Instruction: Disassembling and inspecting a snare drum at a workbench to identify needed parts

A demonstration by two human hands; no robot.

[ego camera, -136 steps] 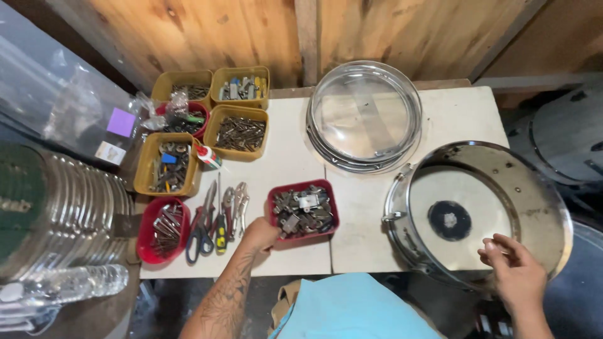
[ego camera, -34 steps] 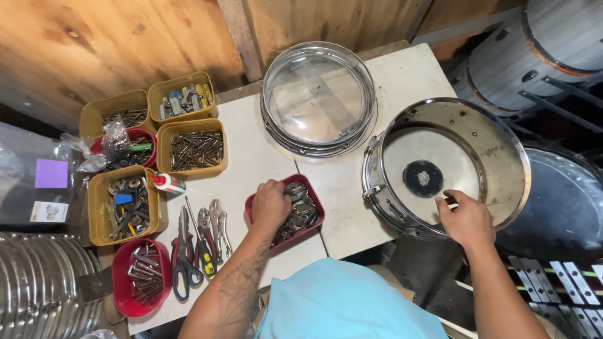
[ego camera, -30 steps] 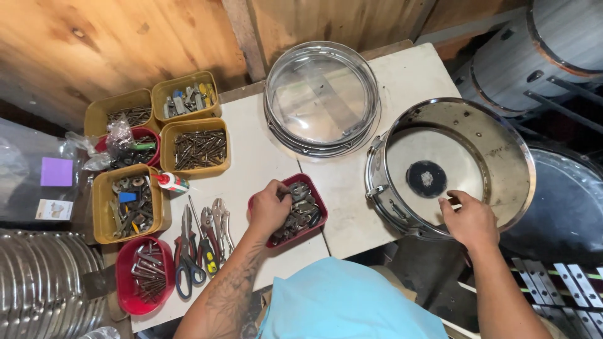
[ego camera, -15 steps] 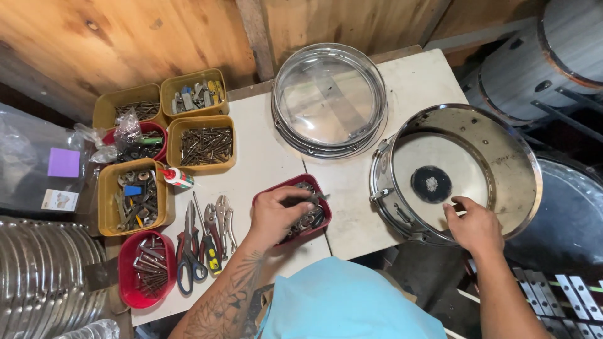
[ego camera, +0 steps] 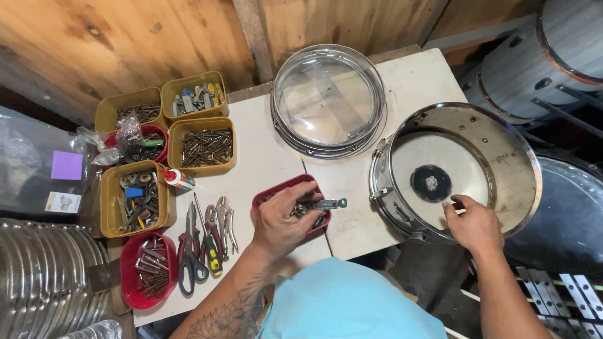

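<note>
Left hand (ego camera: 276,223) lifts metal lug (ego camera: 320,204) from red parts tray (ego camera: 267,198) at table's near edge, fingers clamped on it. Right hand (ego camera: 474,223) rests loosely curled inside chrome drum shell (ego camera: 515,144), right. Fitting step likely; next move calls for carrying lug across to shell wall.

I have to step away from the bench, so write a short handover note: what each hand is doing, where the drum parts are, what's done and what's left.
Left hand: over the red parts tray, pinching a small metal lug piece lifted just above it.
Right hand: fingers inside the open snare shell, resting at its near rim.
Clear drum head in its hoops lies apart on the white table; pliers and scissors sit left of the tray.
Done: head off, shell open.
Left: apparently fitting the lug piece to the shell.
</note>
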